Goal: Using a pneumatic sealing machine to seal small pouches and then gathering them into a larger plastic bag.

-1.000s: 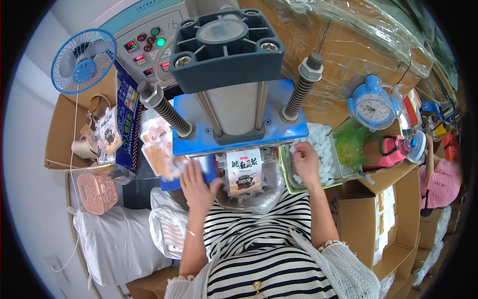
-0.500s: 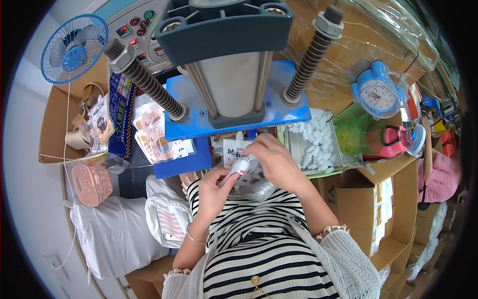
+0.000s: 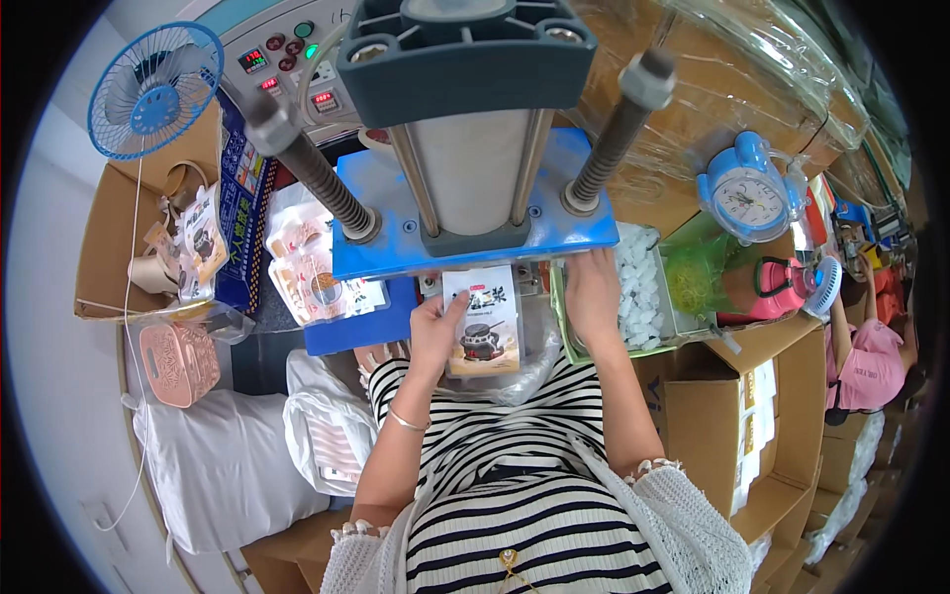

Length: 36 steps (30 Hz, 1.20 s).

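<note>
My left hand pinches the left side of a white and tan printed pouch with a dark pot pictured on it, thumb on its front. The pouch faces up over my lap, in front of the press. My right hand reaches into the left side of a green-edged bin, beside a heap of small white plastic pieces. Its fingertips run in by the blue press plate, and what they touch is hidden. Clear plastic film lies behind the pouch.
The press column rises close ahead, between two threaded rods. Printed pouches are stacked left of the plate on a blue block. A pink bottle and blue clock stand right. Another person is farther right.
My hands were together over a small white bundle and have parted. My left hand now holds the pouch flat to view, while my right has moved right and forward into the bin.
</note>
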Each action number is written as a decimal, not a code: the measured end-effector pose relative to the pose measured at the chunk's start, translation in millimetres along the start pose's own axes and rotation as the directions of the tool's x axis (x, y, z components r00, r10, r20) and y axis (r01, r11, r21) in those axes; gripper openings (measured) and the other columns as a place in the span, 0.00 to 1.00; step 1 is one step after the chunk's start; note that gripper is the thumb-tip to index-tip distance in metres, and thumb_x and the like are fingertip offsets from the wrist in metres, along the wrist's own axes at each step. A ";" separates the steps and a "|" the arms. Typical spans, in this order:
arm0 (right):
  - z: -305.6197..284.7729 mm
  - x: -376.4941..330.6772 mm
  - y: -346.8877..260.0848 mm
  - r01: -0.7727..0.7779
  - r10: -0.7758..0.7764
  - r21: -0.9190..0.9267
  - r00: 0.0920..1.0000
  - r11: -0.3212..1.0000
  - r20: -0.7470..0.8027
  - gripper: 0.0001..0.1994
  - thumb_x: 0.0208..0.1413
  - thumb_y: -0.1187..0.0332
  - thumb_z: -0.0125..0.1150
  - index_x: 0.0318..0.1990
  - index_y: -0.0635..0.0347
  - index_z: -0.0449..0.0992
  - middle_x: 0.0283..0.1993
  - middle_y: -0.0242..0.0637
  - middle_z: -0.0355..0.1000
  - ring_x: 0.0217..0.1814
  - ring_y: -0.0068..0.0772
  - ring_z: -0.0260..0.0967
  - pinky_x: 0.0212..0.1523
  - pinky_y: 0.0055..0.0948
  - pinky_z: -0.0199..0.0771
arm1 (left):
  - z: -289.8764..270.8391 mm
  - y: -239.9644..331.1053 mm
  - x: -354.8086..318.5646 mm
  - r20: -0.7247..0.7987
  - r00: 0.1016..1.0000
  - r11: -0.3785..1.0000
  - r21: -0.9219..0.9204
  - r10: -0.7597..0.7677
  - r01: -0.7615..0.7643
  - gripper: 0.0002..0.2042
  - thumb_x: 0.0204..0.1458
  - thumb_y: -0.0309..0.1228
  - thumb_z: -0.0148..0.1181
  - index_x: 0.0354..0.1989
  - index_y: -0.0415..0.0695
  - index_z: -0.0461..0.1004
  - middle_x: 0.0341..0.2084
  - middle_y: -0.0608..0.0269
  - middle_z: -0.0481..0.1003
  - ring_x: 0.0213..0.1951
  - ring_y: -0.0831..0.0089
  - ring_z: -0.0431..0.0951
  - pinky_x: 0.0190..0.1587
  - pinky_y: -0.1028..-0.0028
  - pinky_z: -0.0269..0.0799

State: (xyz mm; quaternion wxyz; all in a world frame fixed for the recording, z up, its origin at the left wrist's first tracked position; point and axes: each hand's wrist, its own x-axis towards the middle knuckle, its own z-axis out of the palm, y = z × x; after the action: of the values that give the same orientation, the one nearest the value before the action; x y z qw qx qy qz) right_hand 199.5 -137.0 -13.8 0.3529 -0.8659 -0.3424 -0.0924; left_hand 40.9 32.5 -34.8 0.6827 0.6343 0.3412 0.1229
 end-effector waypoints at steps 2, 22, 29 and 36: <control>1.2 9.9 5.5 0.188 -0.186 -0.222 0.982 0.957 0.033 0.09 0.55 0.73 0.56 0.42 0.66 0.72 0.46 0.52 0.68 0.44 0.54 0.68 0.45 0.46 0.70 | 3.7 -0.1 -1.2 -0.049 0.998 0.998 0.033 0.049 -0.048 0.14 0.57 0.37 0.61 0.34 0.36 0.79 0.21 0.69 0.77 0.25 0.82 0.71 0.30 0.79 0.67; -11.8 -31.6 -2.5 -0.445 0.310 0.658 0.895 0.607 0.320 0.05 0.59 0.76 0.54 0.41 0.62 0.73 0.39 0.42 0.68 0.40 0.41 0.68 0.39 0.27 0.68 | -58.5 39.1 -60.8 -0.103 0.891 0.666 0.703 0.443 -0.250 0.08 0.49 0.27 0.64 0.34 0.35 0.77 0.27 0.55 0.75 0.33 0.58 0.75 0.39 0.69 0.69; -29.8 1.5 -72.6 0.294 -0.379 0.306 0.885 0.906 0.270 0.06 0.58 0.77 0.53 0.42 0.62 0.74 0.39 0.40 0.71 0.44 0.39 0.68 0.45 0.32 0.69 | -10.5 22.1 -65.2 0.042 0.974 0.881 0.419 0.224 -0.221 0.08 0.50 0.29 0.66 0.30 0.35 0.78 0.22 0.59 0.77 0.22 0.70 0.74 0.28 0.72 0.68; 8.0 -14.4 -51.1 -0.163 0.014 0.595 0.969 0.787 0.246 0.06 0.55 0.75 0.55 0.38 0.61 0.76 0.38 0.41 0.72 0.43 0.49 0.66 0.46 0.42 0.66 | 7.7 -9.7 -46.5 0.068 0.998 1.000 0.004 0.013 -0.014 0.10 0.54 0.31 0.65 0.34 0.33 0.79 0.26 0.67 0.79 0.27 0.86 0.71 0.29 0.80 0.67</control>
State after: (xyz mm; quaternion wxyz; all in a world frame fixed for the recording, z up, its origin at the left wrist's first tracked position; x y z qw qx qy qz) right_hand 154.5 -112.8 2.5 0.5757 -0.7251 -0.3509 0.1401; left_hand 8.8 -3.1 -29.9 0.6918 0.6419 0.3137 0.1050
